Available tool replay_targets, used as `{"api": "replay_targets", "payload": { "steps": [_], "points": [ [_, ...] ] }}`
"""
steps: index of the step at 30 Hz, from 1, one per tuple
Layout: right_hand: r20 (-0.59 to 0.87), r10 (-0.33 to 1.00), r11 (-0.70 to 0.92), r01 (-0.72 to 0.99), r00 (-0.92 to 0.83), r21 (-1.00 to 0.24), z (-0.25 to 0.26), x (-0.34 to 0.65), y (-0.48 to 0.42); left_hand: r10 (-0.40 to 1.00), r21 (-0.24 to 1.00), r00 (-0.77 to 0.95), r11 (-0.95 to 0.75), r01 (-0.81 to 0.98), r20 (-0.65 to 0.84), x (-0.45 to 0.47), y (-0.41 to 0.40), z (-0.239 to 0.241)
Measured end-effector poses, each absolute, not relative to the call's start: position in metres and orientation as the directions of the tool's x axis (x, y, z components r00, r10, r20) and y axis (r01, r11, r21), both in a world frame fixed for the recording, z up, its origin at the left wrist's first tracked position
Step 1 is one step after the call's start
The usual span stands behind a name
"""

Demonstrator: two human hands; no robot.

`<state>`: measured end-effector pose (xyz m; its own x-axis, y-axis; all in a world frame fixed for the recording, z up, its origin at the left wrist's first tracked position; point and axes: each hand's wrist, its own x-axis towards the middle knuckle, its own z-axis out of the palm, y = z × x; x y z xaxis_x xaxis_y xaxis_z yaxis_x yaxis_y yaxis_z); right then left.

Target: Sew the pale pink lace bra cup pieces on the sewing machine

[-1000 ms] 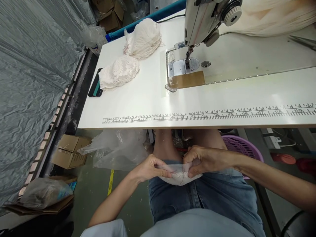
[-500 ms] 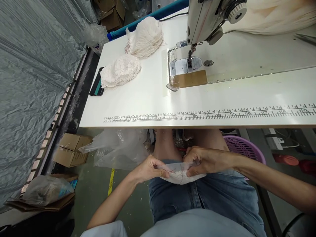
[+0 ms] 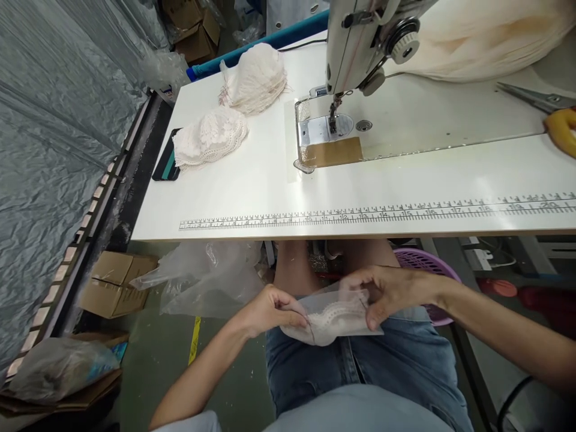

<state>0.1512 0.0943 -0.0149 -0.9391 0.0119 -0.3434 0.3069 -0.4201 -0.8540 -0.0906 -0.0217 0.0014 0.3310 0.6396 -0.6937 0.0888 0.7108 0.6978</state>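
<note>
Over my lap, a piece of white lace fabric (image 3: 335,321) with a sheer edge is stretched between my two hands. My left hand (image 3: 272,313) pinches its left end between thumb and fingers. At the other end my right hand (image 3: 382,294) grips the sheer part, thumb in front and fingers partly behind the cloth. Thin dark threads show near both grips. The fabric hangs below the front edge of the white table (image 3: 252,192), apart from it.
A sewing machine (image 3: 355,54) stands on the table, with yellow-handled scissors (image 3: 560,129) at right. Two piles of white lace pieces, a near one (image 3: 211,135) and a far one (image 3: 256,78), lie at left. Beneath are a purple basket (image 3: 425,264) and a cardboard box (image 3: 117,282).
My right hand has moved a little right, and the lace fabric is spread wider, showing its scalloped lace and sheer edge. The view has shifted, bringing the scissors' handle into sight.
</note>
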Motion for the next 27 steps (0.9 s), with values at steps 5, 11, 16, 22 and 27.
{"api": "replay_targets", "payload": {
  "steps": [5, 11, 16, 22, 27],
  "points": [
    [-0.338, 0.178, -0.512, 0.206, -0.924, -0.834, -0.030, 0.157, 0.075, 0.638, 0.653, 0.251, 0.756, -0.030, -0.728, -0.093, -0.030, -0.006],
    [-0.390, 0.263, -0.440, 0.250, -0.882, -0.862, -0.036, 0.154, 0.065, 0.633, 0.656, 0.242, 0.755, 0.017, -0.735, -0.090, -0.031, -0.004],
    [-0.357, 0.274, -0.461, 0.204, -0.893, -0.863, -0.044, 0.153, 0.062, 0.656, 0.700, 0.273, 0.705, 0.114, -0.704, -0.092, -0.030, 0.003],
    [-0.338, 0.295, -0.463, 0.176, -0.894, -0.869, -0.038, 0.148, 0.060, 0.655, 0.729, 0.326, 0.647, 0.223, -0.682, -0.089, -0.028, 0.004],
    [-0.346, 0.303, -0.441, 0.192, -0.888, -0.877, -0.029, 0.143, 0.063, 0.651, 0.745, 0.363, 0.603, 0.286, -0.666, -0.087, -0.027, 0.008]
  ]
}}
